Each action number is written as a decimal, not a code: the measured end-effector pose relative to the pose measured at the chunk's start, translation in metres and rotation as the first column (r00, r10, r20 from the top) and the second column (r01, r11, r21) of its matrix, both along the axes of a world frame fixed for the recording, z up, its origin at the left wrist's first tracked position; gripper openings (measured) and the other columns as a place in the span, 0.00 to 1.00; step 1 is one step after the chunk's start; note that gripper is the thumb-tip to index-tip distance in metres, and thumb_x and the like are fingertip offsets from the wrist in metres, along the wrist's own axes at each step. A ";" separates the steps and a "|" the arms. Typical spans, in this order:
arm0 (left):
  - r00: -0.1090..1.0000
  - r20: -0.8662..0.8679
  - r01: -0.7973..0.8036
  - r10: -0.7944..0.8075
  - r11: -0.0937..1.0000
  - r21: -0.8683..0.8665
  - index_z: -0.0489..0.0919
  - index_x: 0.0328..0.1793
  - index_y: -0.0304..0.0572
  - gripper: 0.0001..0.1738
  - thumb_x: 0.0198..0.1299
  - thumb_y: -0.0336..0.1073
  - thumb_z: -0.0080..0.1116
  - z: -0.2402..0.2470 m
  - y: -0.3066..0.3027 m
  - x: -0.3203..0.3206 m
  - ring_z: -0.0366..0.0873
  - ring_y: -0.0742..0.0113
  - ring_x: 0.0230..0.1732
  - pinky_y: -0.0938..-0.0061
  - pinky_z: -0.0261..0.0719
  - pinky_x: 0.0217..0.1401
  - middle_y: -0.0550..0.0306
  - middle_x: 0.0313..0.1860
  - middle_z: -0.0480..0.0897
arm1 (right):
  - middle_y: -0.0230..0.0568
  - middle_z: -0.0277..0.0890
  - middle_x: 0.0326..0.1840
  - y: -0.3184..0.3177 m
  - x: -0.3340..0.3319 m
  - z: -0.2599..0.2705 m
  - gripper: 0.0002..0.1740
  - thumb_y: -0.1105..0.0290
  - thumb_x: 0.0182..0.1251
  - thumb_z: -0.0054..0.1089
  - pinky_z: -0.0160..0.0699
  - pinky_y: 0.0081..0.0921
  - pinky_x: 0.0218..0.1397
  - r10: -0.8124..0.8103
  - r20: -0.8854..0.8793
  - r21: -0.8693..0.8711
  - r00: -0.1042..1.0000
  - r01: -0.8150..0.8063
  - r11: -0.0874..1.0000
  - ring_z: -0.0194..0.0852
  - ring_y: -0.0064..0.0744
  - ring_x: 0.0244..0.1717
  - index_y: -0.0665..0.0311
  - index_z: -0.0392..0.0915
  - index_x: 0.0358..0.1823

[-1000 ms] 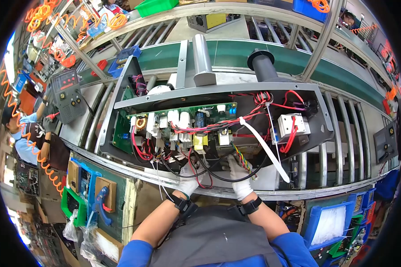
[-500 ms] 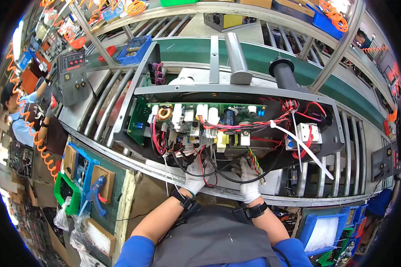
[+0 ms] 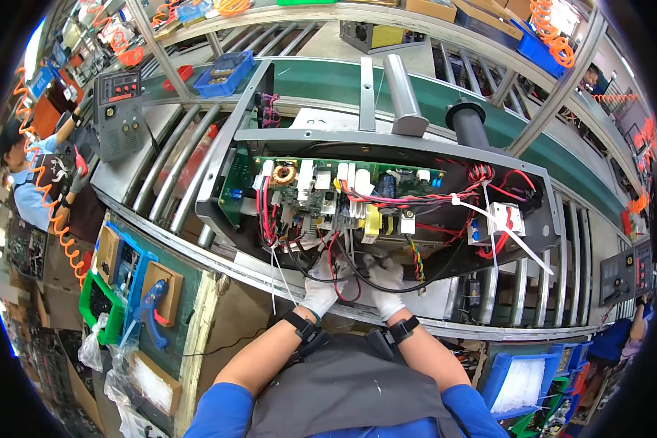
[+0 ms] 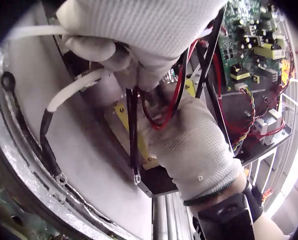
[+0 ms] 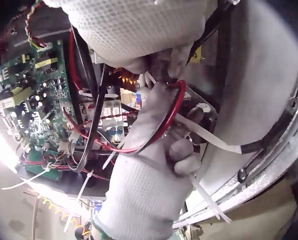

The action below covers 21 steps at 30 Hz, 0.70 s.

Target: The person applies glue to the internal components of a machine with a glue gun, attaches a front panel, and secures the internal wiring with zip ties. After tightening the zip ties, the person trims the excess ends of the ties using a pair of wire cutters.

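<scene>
In the head view, both white-gloved hands work side by side at the near edge of a dark metal chassis (image 3: 306, 136) with a green circuit board (image 3: 237, 175). My left hand (image 3: 321, 286) has curled fingers gripping a white cable tie (image 5: 209, 200), whose tail sticks out past them. Close against it, my right hand (image 3: 385, 281) reaches in with bent fingers; the other hand and wires hide its fingertips, so I cannot tell what it holds. A white-sleeved cable (image 4: 71, 92) runs out below the fingers. Red and black wires (image 4: 164, 120) loop across the gloves.
The chassis rests over metal rollers (image 3: 522, 281) beside a green belt (image 3: 306, 87). Long white cable ties (image 3: 518, 244) hang from its wires. A blue bin (image 3: 489, 379) stands at lower right, a blue-handled tool (image 3: 152, 306) at left. Another person (image 3: 40, 175) works farther left.
The right hand has moved left, from beside the multicoloured wires to close against the left hand. The head view has shifted, so the chassis appears farther right.
</scene>
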State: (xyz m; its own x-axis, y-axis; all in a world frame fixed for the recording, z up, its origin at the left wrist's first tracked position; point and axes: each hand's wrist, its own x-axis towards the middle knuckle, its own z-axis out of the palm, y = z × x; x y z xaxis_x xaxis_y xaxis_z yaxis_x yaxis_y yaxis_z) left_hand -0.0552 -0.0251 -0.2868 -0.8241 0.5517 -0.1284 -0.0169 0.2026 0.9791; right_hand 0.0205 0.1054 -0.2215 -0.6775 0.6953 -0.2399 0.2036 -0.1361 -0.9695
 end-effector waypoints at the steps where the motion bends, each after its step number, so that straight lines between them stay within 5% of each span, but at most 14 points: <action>1: 0.986 -0.167 -0.009 -0.008 0.995 -0.100 0.71 0.57 0.39 0.19 0.62 0.39 0.52 0.007 -0.001 -0.003 0.78 0.51 0.50 0.62 0.77 0.52 0.46 0.50 0.78 | 0.34 0.81 0.31 0.000 -0.006 -0.007 0.07 0.72 0.64 0.60 0.75 0.23 0.36 0.035 -0.070 0.084 0.997 -0.029 0.996 0.78 0.21 0.34 0.69 0.81 0.38; 2: 0.944 -0.327 -0.035 -0.032 0.980 -0.196 0.73 0.54 0.37 0.23 0.57 0.43 0.60 0.013 -0.001 -0.007 0.80 0.49 0.46 0.64 0.78 0.48 0.44 0.44 0.81 | 0.35 0.81 0.31 0.001 -0.010 -0.012 0.08 0.71 0.63 0.60 0.75 0.25 0.36 0.076 -0.137 0.170 0.988 -0.052 0.984 0.77 0.22 0.34 0.70 0.81 0.38; 3: 0.945 -0.326 -0.039 -0.026 0.981 -0.192 0.73 0.54 0.37 0.23 0.57 0.43 0.60 0.020 -0.004 -0.009 0.80 0.49 0.46 0.64 0.78 0.48 0.44 0.44 0.81 | 0.40 0.82 0.31 0.008 -0.009 -0.016 0.09 0.70 0.63 0.60 0.75 0.27 0.37 0.208 -0.025 0.518 0.978 -0.166 0.839 0.79 0.28 0.33 0.69 0.81 0.37; 6: 0.936 -0.304 0.031 -0.176 0.904 -0.426 0.76 0.49 0.37 0.20 0.56 0.43 0.61 0.056 -0.012 -0.006 0.79 0.44 0.46 0.59 0.78 0.49 0.41 0.44 0.81 | 0.43 0.82 0.33 0.018 -0.009 -0.026 0.09 0.68 0.63 0.59 0.75 0.28 0.37 0.287 -0.021 0.602 0.958 -0.217 0.769 0.80 0.36 0.32 0.68 0.81 0.38; 10: 0.830 -0.496 0.082 -0.255 0.936 -0.344 0.80 0.42 0.37 0.15 0.56 0.41 0.57 0.058 -0.024 -0.006 0.77 0.40 0.43 0.54 0.76 0.47 0.40 0.40 0.80 | 0.44 0.82 0.34 0.020 -0.011 -0.004 0.09 0.68 0.62 0.59 0.75 0.30 0.39 0.327 0.112 0.293 0.938 -0.346 0.891 0.80 0.42 0.35 0.65 0.81 0.37; 12: 0.624 -0.685 0.020 -0.376 0.884 -0.466 0.78 0.45 0.38 0.13 0.53 0.33 0.56 0.037 -0.026 -0.009 0.76 0.42 0.44 0.55 0.75 0.44 0.43 0.39 0.79 | 0.46 0.81 0.40 0.025 -0.012 -0.010 0.11 0.66 0.62 0.57 0.75 0.37 0.47 0.455 0.230 0.560 0.860 -0.499 0.661 0.79 0.46 0.44 0.65 0.81 0.40; 13: 0.819 -0.520 0.005 -0.243 0.909 -0.417 0.79 0.42 0.36 0.13 0.57 0.39 0.53 0.033 -0.024 -0.007 0.77 0.39 0.43 0.55 0.76 0.46 0.41 0.42 0.80 | 0.46 0.81 0.40 0.025 -0.014 -0.012 0.11 0.66 0.62 0.57 0.75 0.37 0.47 0.458 0.233 0.564 0.858 -0.503 0.655 0.79 0.46 0.44 0.65 0.81 0.40; 15: 0.788 -0.543 -0.010 -0.289 0.877 -0.481 0.78 0.43 0.36 0.12 0.56 0.36 0.53 0.024 -0.027 -0.003 0.77 0.41 0.43 0.56 0.76 0.44 0.41 0.40 0.79 | 0.49 0.80 0.38 0.026 -0.015 -0.015 0.11 0.65 0.61 0.59 0.75 0.37 0.45 0.467 0.284 0.733 0.837 -0.504 0.458 0.79 0.46 0.41 0.67 0.80 0.37; 16: 0.754 -0.559 -0.024 -0.345 0.836 -0.548 0.77 0.44 0.36 0.12 0.55 0.33 0.53 0.022 -0.028 -0.002 0.77 0.42 0.44 0.57 0.76 0.43 0.41 0.39 0.79 | 0.49 0.80 0.38 0.022 -0.016 -0.008 0.11 0.65 0.61 0.59 0.75 0.37 0.45 0.467 0.285 0.734 0.837 -0.504 0.455 0.79 0.46 0.41 0.67 0.80 0.37; 18: 0.776 -0.532 -0.026 -0.339 0.825 -0.565 0.77 0.44 0.35 0.12 0.55 0.33 0.54 0.043 -0.035 0.001 0.78 0.46 0.43 0.59 0.77 0.42 0.42 0.38 0.80 | 0.50 0.79 0.36 0.010 -0.019 0.013 0.12 0.65 0.62 0.58 0.75 0.37 0.44 0.362 0.208 0.657 0.909 -0.404 0.637 0.78 0.47 0.40 0.68 0.79 0.37; 20: 0.797 -0.503 -0.029 -0.334 0.811 -0.584 0.77 0.44 0.35 0.12 0.56 0.34 0.55 0.045 -0.041 -0.001 0.79 0.49 0.42 0.61 0.77 0.41 0.42 0.38 0.81 | 0.51 0.79 0.36 0.004 -0.019 0.019 0.12 0.65 0.62 0.57 0.75 0.38 0.44 0.355 0.193 0.646 0.915 -0.390 0.656 0.78 0.48 0.40 0.68 0.79 0.37; 21: 0.790 -0.581 -0.043 -0.195 0.928 -0.370 0.77 0.44 0.35 0.13 0.57 0.35 0.56 0.037 -0.044 -0.006 0.80 0.53 0.40 0.62 0.78 0.42 0.44 0.37 0.81 | 0.52 0.79 0.36 0.002 -0.019 0.021 0.12 0.65 0.63 0.57 0.75 0.38 0.44 0.346 0.176 0.633 0.922 -0.375 0.677 0.78 0.49 0.40 0.68 0.79 0.38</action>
State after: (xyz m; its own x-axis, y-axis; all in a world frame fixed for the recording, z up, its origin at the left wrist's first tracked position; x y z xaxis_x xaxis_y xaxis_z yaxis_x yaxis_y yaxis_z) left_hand -0.0608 -0.0691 -0.2496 -0.7532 0.6322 0.1818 0.5769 0.5020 0.6443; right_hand 0.0014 0.1072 -0.2009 -0.9092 0.3922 0.1399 0.1422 0.6082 -0.7809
